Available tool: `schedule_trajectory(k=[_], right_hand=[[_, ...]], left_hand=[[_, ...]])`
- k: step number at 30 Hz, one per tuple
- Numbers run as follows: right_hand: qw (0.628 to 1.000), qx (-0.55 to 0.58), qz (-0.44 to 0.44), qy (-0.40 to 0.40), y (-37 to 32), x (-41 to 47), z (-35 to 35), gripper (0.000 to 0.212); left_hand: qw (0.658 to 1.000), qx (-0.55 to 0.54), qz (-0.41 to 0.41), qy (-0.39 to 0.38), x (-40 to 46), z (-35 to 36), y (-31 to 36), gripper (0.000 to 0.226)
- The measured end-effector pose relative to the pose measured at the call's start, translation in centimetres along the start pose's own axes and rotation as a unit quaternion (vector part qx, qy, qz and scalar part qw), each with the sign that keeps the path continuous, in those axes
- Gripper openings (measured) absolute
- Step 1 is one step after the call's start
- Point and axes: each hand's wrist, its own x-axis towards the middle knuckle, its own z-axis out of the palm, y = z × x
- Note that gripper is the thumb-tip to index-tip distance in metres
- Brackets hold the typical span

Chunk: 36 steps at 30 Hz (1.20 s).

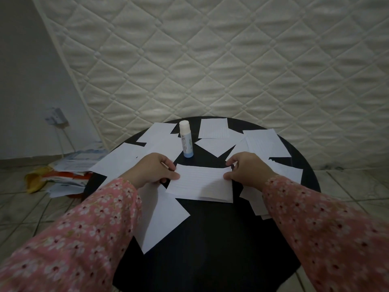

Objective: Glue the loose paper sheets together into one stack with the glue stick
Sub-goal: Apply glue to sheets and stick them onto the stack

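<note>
A small stack of lined white sheets [201, 183] lies at the middle of the round black table [210, 239]. My left hand [156, 170] pinches its left edge, thumb on top. My right hand [246, 170] pinches its right edge the same way. A capped glue stick [185, 139], white with a blue base, stands upright just beyond the stack, apart from both hands. Several loose white sheets [214, 128] lie scattered across the far half of the table, and one larger sheet [162, 218] lies under my left forearm.
A quilted white mattress [231, 60] leans upright right behind the table. On the tiled floor at the left sits a heap of papers and a yellow item [67, 171]. A wall socket with a cable [55, 118] is on the left wall.
</note>
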Motion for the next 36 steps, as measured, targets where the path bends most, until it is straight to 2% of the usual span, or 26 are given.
schedule_trajectory(k=[4,6,9,11,13,16,17,28,32,36], right_hand=[[1.000,-0.024,0.013,-0.010,-0.1,-0.1,0.0,0.038],[0.999,-0.046,0.000,0.010,-0.4,-0.3,0.0,0.040],[0.989,-0.061,-0.110,0.083,-1.3,-0.9,0.6,0.038],[0.973,-0.089,-0.196,0.080,-2.5,-1.3,1.6,0.039],[0.960,-0.145,-0.237,0.030,-3.4,-1.5,2.7,0.046],[0.941,-0.266,-0.156,-0.138,-3.9,-2.1,3.1,0.054],[0.938,-0.278,-0.137,-0.156,-4.1,-2.2,3.0,0.054],[0.954,-0.269,-0.063,-0.115,-3.4,-2.6,3.7,0.065],[0.955,-0.266,-0.066,-0.114,-3.6,-2.9,3.5,0.066],[0.952,-0.268,-0.121,-0.087,-3.6,-3.0,2.7,0.066]], left_hand=[[0.997,0.069,0.008,0.016,-0.2,0.1,0.2,0.029],[0.993,0.114,0.020,0.032,-0.4,-0.1,0.7,0.030],[0.984,0.151,0.062,0.074,-0.9,0.0,1.6,0.029],[0.970,0.179,0.137,0.088,-1.5,1.2,2.0,0.036],[0.947,0.232,0.215,0.051,-2.2,3.0,2.2,0.043],[0.924,0.302,0.234,-0.013,-2.7,4.7,1.9,0.048],[0.923,0.308,0.229,-0.019,-2.6,4.8,1.7,0.049],[0.929,0.344,0.139,0.002,-2.5,2.8,2.0,0.046],[0.941,0.310,0.135,0.016,-2.3,2.5,1.7,0.046],[0.939,0.289,0.177,0.049,-2.1,2.5,1.6,0.050]])
